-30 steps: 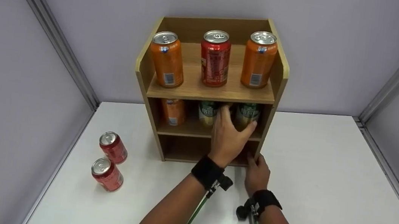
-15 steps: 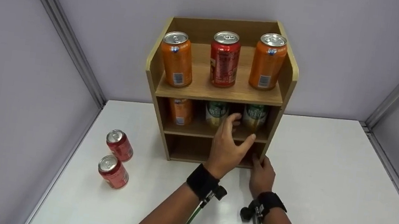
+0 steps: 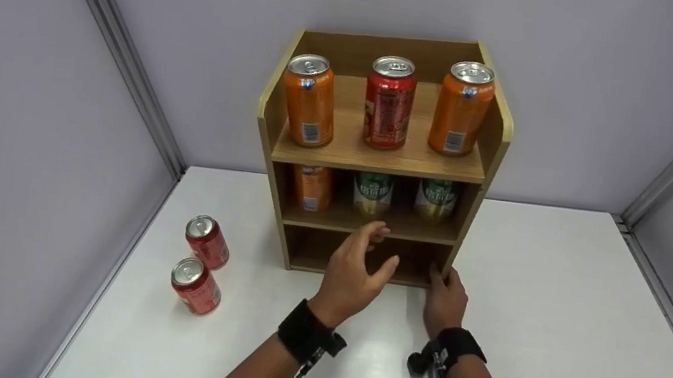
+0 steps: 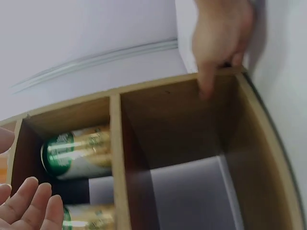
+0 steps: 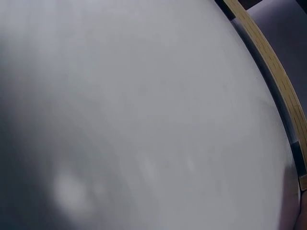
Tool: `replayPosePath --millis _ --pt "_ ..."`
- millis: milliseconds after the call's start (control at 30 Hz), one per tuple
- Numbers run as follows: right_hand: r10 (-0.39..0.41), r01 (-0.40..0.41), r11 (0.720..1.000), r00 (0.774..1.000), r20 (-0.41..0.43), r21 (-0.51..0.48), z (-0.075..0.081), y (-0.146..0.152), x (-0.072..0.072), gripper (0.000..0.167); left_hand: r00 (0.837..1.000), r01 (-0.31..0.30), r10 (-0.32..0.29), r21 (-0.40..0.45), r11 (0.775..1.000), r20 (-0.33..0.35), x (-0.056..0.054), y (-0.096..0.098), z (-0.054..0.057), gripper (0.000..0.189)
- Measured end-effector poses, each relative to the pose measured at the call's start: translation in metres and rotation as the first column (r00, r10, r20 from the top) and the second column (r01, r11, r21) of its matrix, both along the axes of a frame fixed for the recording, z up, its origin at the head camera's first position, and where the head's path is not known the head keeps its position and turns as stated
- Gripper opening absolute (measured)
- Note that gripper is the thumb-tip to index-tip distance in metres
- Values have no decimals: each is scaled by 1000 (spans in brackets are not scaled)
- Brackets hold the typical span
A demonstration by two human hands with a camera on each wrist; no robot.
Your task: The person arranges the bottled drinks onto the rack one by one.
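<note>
My left hand holds nothing, its fingers loosely bent and thumb apart, in front of the wooden shelf. Low at the shelf's right side, my right hand grips the side panel; the left wrist view shows its thumb inside the panel and the other fingers outside. On the middle level stand an orange can and two green-and-gold cans. Along the top level are an orange can, a red can and another orange can. Nothing shows on the bottom level.
Two red cans stand close together on the white table, left of the shelf. Grey panel walls enclose the table at the back and sides. Cables run from both wrist cameras.
My left hand has come out of the middle level, away from the right-hand green can, and moved down and left. The right hand keeps its grip. The head view has shifted slightly.
</note>
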State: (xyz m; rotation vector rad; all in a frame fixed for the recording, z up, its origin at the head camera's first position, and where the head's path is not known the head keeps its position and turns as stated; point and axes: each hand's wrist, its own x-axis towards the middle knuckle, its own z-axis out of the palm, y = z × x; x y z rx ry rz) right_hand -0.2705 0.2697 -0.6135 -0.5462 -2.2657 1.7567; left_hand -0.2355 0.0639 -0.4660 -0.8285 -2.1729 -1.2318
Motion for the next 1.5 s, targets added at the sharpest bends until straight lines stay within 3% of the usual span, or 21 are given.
replayPosePath --millis 333,500,633,833,1133,1367,1500 --pt "0 -1 1000 1000 -15 -1 -3 -1 2 65 994 -107 107 9 994 12 16 -51 -27 41" --pt "5 -5 1000 1000 -14 -7 -5 -2 3 64 983 -183 183 4 983 27 21 -81 -34 39" --pt "1 -1 1000 1000 -24 -24 -4 -2 3 61 968 -250 250 -5 968 14 18 -104 -35 39" --pt "-14 12 999 1000 -28 -46 -3 1 4 56 929 -370 370 -4 929 -5 13 -138 -33 39" --pt "-12 12 1000 1000 -25 -29 -5 4 -1 67 881 -471 473 78 879 -14 9 -178 -32 40" --pt "-1 1 1000 1000 -16 -22 -4 1 1 66 796 -597 602 83 798 -57 15 -206 -45 42" --pt "6 -6 1000 1000 -19 -19 -2 1 0 67 768 -635 639 72 769 -43 20 -219 -53 49"
